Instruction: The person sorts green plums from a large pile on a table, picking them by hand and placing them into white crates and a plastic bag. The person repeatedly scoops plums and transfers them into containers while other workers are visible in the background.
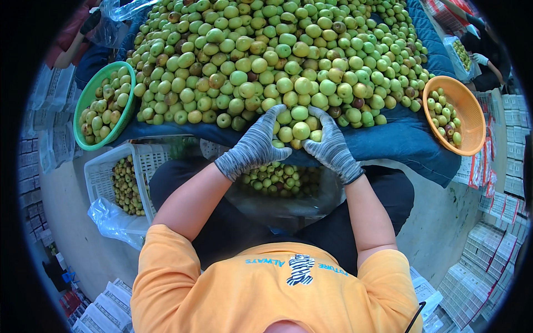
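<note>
A large heap of green jujube fruits [250, 62], some with brown or reddish patches, lies on a dark blue quilted cloth [383, 141]. At the heap's near edge, my left hand [258, 141] and my right hand [331, 145], both in grey knitted gloves, cup several fruits [299, 125] between them from the two sides. The fingers are spread and curved, with the fingertips against the heap. Below my hands, between my legs, more fruits [277, 181] lie in a container lined with clear plastic, partly hidden by the hands and cloth.
A green plastic basket [132, 100] of fruits stands left, an orange one [474, 116] right. A white crate [100, 179] with browner fruits and a plastic liner is at lower left. Stacked crates [470, 266] line both sides. Co-workers [489, 54] are at the upper left and right.
</note>
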Demonstrator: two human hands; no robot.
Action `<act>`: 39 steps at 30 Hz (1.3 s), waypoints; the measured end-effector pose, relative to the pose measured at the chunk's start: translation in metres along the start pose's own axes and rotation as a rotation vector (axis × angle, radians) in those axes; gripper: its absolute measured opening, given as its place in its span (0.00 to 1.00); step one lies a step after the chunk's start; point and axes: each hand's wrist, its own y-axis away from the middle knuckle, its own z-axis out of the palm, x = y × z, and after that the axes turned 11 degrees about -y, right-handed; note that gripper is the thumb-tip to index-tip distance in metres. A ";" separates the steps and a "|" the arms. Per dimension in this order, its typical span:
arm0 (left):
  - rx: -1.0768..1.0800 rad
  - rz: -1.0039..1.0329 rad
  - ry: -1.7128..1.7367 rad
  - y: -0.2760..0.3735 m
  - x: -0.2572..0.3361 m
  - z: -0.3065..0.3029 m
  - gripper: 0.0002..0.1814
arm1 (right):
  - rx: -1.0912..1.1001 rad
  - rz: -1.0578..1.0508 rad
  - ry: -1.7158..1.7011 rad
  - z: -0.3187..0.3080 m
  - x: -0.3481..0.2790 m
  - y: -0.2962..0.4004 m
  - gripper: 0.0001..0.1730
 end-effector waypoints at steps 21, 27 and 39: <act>-0.337 0.156 0.431 0.021 -0.009 -0.029 0.48 | -0.278 0.271 -1.073 0.014 -0.002 0.019 0.39; -0.461 0.139 0.405 0.025 -0.019 -0.034 0.37 | -0.344 0.343 -0.831 0.011 -0.011 0.019 0.34; -0.101 0.164 0.051 0.008 0.000 -0.029 0.28 | 0.048 0.148 -0.501 0.001 -0.011 0.009 0.17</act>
